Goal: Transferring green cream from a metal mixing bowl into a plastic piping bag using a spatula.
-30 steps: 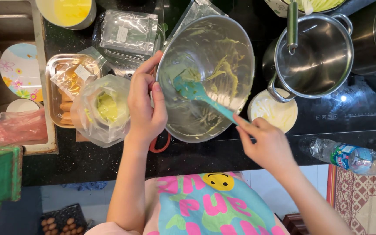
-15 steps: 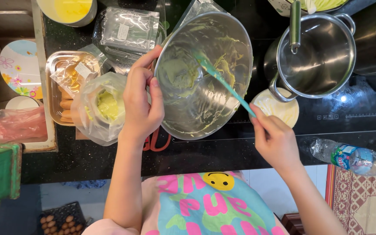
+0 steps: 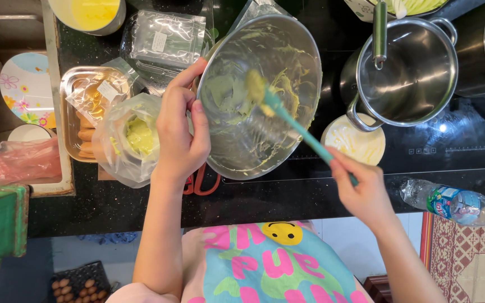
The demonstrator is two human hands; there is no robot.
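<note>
My left hand [image 3: 179,134] grips the left rim of a steel mixing bowl [image 3: 296,62], tilting it toward me over the black counter. Pale green batter smears its inside. My right hand [image 3: 363,193] holds the handle of a teal spatula [image 3: 296,126], whose blade lies inside the bowl with a dab of batter on its tip. Just left of the bowl stands a clear piping bag [image 3: 130,137] holding green cream.
A steel pot [image 3: 416,70] with a ladle handle sits right of the bowl, a cream-smeared plate [image 3: 357,143] below it. A tray of ladyfingers [image 3: 82,112], a plastic box [image 3: 166,39], red scissors [image 3: 200,182] and a water bottle [image 3: 456,202] lie around.
The spatula blade has swept from the bowl's lower left up toward its middle, gathering batter. My right hand has shifted slightly right and down. The left hand keeps holding the rim.
</note>
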